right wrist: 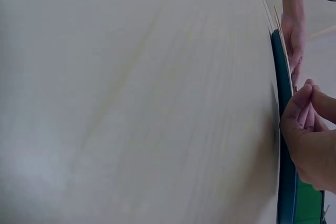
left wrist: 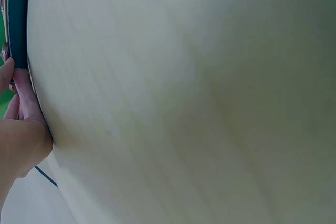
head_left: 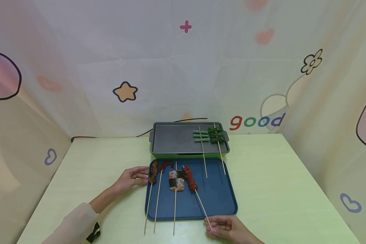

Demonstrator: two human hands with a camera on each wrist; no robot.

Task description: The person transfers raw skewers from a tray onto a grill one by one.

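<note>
Head view: my right hand (head_left: 228,227) pinches the red skewer's (head_left: 191,179) stick end. Its long axis runs up-left across the tray (head_left: 222,200). My left hand (head_left: 131,178), fingers relaxed, touches the tray's left rim.

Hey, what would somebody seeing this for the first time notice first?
Probably the blue tray mid-table, with four skewers lying on it, and the right hand pinching the stick end of the red skewer at the tray's near edge. The left hand touches its left rim. Behind it, a grill plate carries two green vegetable skewers.
</note>
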